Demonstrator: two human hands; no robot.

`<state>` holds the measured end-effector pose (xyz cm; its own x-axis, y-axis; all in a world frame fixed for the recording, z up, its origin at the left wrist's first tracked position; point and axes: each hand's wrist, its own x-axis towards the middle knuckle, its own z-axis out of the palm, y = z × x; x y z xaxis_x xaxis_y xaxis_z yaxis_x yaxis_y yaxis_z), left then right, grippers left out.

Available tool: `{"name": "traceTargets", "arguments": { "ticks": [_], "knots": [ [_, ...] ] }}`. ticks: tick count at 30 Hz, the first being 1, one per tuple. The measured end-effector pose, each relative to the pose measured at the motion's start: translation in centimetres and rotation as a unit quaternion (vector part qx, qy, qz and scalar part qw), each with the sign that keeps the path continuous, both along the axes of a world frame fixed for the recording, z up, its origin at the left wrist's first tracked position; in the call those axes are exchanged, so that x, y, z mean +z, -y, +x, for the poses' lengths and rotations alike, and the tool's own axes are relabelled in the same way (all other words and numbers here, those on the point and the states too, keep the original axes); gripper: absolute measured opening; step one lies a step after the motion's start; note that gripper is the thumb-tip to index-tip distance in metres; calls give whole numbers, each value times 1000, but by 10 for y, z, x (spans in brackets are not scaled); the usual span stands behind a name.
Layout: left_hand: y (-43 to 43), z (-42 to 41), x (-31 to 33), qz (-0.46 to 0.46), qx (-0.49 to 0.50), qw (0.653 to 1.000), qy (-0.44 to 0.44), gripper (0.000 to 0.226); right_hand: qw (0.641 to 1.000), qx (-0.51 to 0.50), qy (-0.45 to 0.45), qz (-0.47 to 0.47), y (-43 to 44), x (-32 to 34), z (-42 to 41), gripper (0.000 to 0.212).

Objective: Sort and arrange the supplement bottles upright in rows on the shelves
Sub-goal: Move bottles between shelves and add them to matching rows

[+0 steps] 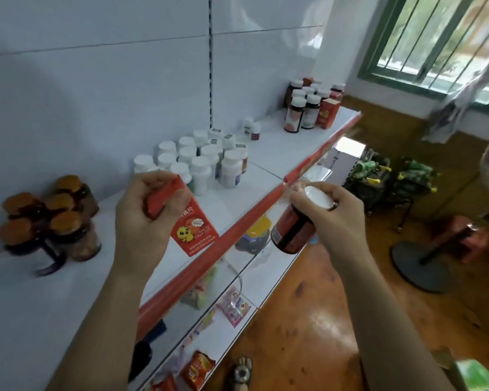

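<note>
Above top shelf [266,190], left hand [141,215] is gripping red box [192,224]; right hand [336,210] is holding dark bottle [292,230] by white cap, tilted; white bottles [201,162] standing behind.

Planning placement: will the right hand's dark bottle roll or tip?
The right hand holds the dark bottle tilted by its cap. Round and rigid-looking, it probably rolls if laid down; upright, likely steady like similar bottles.

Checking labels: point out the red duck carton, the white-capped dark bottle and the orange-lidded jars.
red duck carton [185,234], head view, printed face.
white-capped dark bottle [284,225], head view, red label.
orange-lidded jars [65,222], head view, front jar's lid.
</note>
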<state>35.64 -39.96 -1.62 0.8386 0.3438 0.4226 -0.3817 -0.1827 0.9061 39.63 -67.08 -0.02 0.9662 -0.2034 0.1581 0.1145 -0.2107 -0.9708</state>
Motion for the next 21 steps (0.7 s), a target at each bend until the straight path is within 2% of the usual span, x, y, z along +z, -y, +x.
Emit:
{"name": "traceTargets", "arguments": {
  "ticks": [7, 15, 18, 21],
  "knots": [
    [93, 167, 25, 38, -38, 998, -14, 35, 999, -33, -3, -10, 91, 19, 139, 29],
    [152, 289, 21, 101, 58, 993, -32, 38, 999, -32, -12, 11, 172, 14, 319, 28],
    [175, 333, 6, 144, 108, 982, -50, 36, 1000, -18, -10, -22, 189, 4, 401, 39],
    [202, 376, -5, 177, 163, 965, -101, 38, 993, 30, 8, -111, 194, -2, 470, 45]
  ]
}}
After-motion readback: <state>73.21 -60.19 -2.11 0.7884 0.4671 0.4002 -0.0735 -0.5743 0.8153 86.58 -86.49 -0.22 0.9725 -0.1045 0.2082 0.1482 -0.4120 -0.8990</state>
